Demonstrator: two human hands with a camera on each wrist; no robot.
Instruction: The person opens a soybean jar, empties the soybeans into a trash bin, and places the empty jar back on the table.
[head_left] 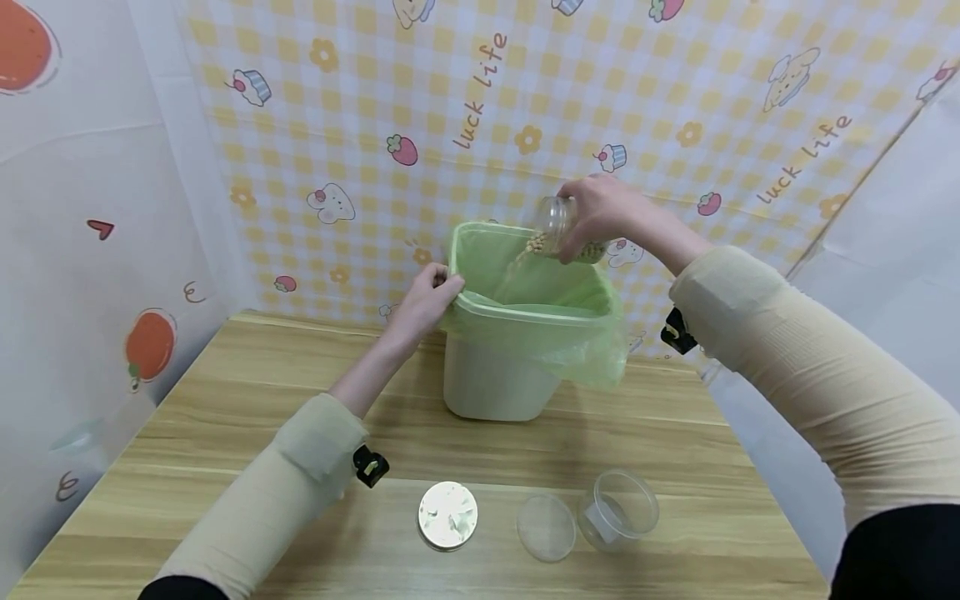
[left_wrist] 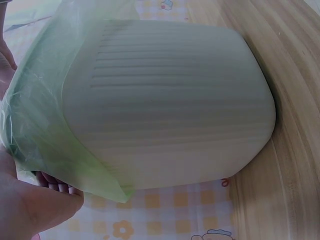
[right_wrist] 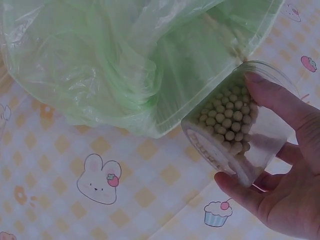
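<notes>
A pale bin (head_left: 487,383) stands on the table, lined with a thin green plastic bag (head_left: 585,354) that folds over its rim. My left hand (head_left: 426,302) grips the bin's left rim, the bag under its fingers. Over the right side of the opening, my right hand (head_left: 609,212) holds a clear jar (head_left: 553,217) tipped on its side, mouth toward the bin. Small round beige beans (head_left: 536,243) spill from the mouth and fall into the lined bin. In the right wrist view, more beans (right_wrist: 227,117) fill part of the jar, with thumb and fingers around its wall.
Near the table's front lie a round silver lid (head_left: 447,516) and a clear flat lid (head_left: 546,527). Beside them stands a clear round tub (head_left: 618,510). A yellow checked cloth (head_left: 360,167) hangs right behind the bin, with white sheeting (head_left: 112,275) at the left.
</notes>
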